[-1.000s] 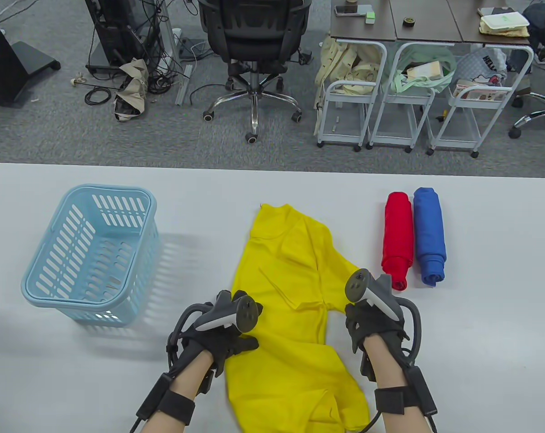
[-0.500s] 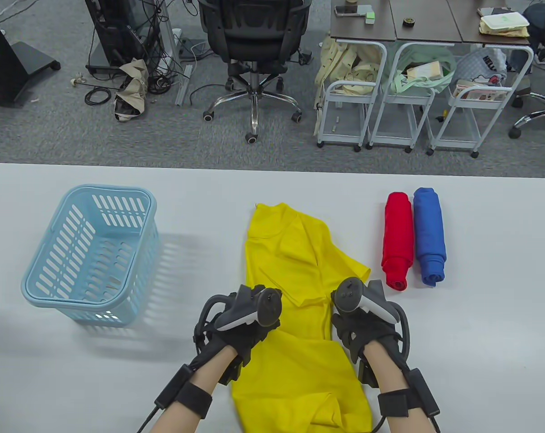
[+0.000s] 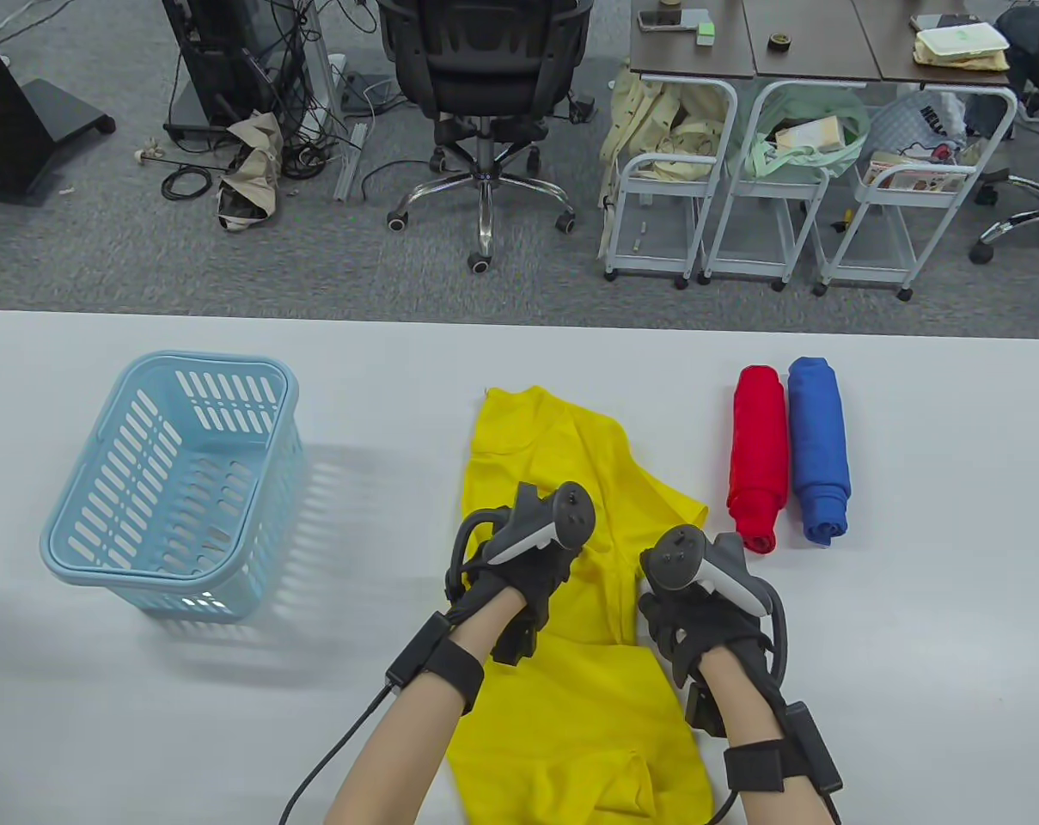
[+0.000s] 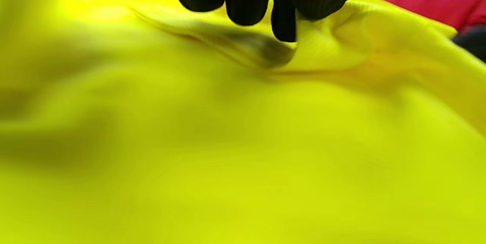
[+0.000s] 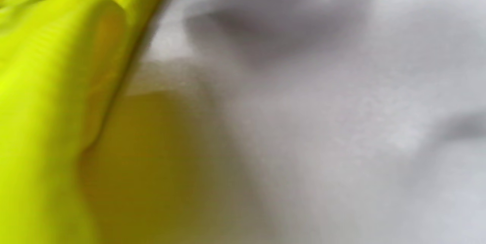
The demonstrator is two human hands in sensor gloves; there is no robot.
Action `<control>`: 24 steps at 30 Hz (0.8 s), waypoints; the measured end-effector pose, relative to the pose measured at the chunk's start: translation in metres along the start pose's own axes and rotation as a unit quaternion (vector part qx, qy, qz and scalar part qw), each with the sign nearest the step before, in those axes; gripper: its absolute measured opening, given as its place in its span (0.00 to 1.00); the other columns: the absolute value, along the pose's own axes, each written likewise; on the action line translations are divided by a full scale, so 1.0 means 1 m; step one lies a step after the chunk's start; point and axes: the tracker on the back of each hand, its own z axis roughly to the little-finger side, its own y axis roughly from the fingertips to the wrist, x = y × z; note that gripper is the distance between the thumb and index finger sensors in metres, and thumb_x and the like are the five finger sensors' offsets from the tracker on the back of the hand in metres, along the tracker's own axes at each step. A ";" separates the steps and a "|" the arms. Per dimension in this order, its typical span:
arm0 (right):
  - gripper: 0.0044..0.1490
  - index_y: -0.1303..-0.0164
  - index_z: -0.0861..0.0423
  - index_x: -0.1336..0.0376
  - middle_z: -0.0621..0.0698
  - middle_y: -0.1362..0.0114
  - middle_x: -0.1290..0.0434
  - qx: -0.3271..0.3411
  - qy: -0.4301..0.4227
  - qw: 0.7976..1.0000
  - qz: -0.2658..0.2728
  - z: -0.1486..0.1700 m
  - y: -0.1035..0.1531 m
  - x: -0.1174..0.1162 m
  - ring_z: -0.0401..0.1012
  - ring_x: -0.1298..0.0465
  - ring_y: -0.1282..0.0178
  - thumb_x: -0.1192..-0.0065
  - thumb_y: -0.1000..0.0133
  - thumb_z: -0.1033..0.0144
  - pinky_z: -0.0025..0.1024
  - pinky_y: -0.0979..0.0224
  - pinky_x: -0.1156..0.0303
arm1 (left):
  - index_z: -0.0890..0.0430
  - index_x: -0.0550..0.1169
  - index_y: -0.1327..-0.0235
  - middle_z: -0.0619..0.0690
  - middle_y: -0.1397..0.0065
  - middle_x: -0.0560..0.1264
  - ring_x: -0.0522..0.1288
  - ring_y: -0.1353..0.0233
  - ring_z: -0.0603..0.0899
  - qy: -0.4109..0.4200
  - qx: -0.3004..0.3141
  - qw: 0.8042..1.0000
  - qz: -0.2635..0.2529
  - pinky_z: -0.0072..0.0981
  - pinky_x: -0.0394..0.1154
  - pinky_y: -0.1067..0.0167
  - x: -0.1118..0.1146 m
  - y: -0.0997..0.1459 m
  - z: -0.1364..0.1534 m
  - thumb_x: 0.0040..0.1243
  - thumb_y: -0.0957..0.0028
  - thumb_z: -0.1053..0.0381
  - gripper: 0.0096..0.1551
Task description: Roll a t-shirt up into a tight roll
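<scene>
On the white tabletop (image 3: 914, 516) one yellow t-shirt (image 3: 562, 687) lies spread lengthwise at the centre. Both gloved hands are on its middle: the left hand (image 3: 532, 571) has fingertips (image 4: 246, 8) curled down, pinching a fold of cloth; the right hand (image 3: 699, 619) sits at the shirt's right edge, its grip impossible to tell. Two rolls, one red (image 3: 758, 455) and one blue (image 3: 818, 447), lie touching side by side on the right. One light blue basket (image 3: 98, 516) stands on the left.
</scene>
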 end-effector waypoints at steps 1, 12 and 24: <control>0.43 0.16 0.50 0.70 0.53 0.15 0.73 -0.003 0.002 1.000 0.000 0.000 0.000 -0.001 0.54 0.71 0.14 0.62 0.36 0.55 0.61 0.21 0.64 | 0.46 0.74 0.33 0.52 0.14 0.64 0.61 0.16 0.66 -0.054 -0.026 0.997 -0.039 0.66 0.59 0.24 -0.012 0.012 0.012 0.46 0.36 0.48 0.21; 0.45 0.17 0.53 0.74 0.58 0.16 0.73 0.027 0.039 0.999 0.025 -0.035 0.025 0.002 0.59 0.70 0.15 0.65 0.36 0.53 0.62 0.21 0.60 | 0.46 0.63 0.16 0.59 0.12 0.62 0.66 0.18 0.68 -0.061 -0.152 0.968 -0.191 0.64 0.64 0.26 -0.058 0.122 0.063 0.42 0.34 0.44 0.31; 0.40 0.16 0.49 0.65 0.51 0.14 0.67 0.048 0.068 0.996 -0.024 -0.035 0.013 -0.011 0.51 0.66 0.13 0.63 0.36 0.54 0.58 0.19 0.58 | 0.36 0.43 0.16 0.54 0.09 0.39 0.40 0.13 0.69 -0.122 -0.071 0.983 0.118 0.71 0.48 0.23 0.041 0.081 0.068 0.35 0.40 0.30 0.40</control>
